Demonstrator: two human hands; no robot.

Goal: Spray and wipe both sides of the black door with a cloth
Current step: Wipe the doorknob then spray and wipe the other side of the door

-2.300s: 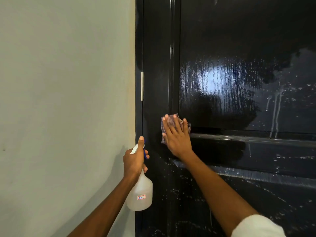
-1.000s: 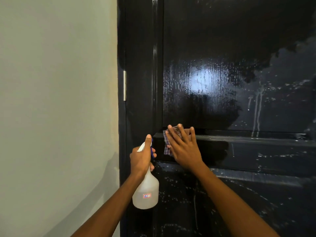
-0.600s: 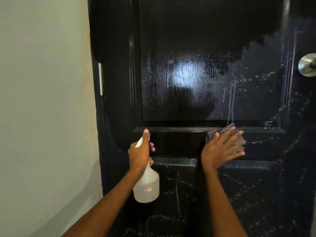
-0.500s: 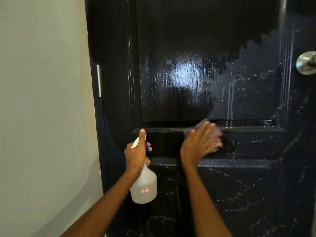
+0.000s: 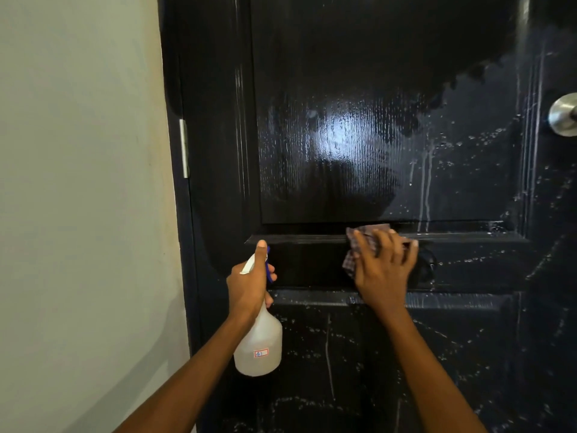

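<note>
The glossy black door (image 5: 359, 120) fills the view, wet with droplets and drip streaks on its right side and lower panel. My right hand (image 5: 382, 270) presses a checked cloth (image 5: 359, 242) flat against the door's middle rail, fingers spread over it. My left hand (image 5: 249, 284) grips the neck of a translucent white spray bottle (image 5: 259, 348) with a blue trigger, held just in front of the door's left stile, thumb raised over the nozzle.
A pale wall (image 5: 81, 198) stands at the left. A metal hinge (image 5: 184, 148) sits on the door's left edge. A silver door knob (image 5: 563, 115) shows at the right edge.
My right hand swept the cloth along the middle rail from the left end to the right, back toward the centre, and now sits slightly right of centre. The left hand and bottle stayed nearly still.
</note>
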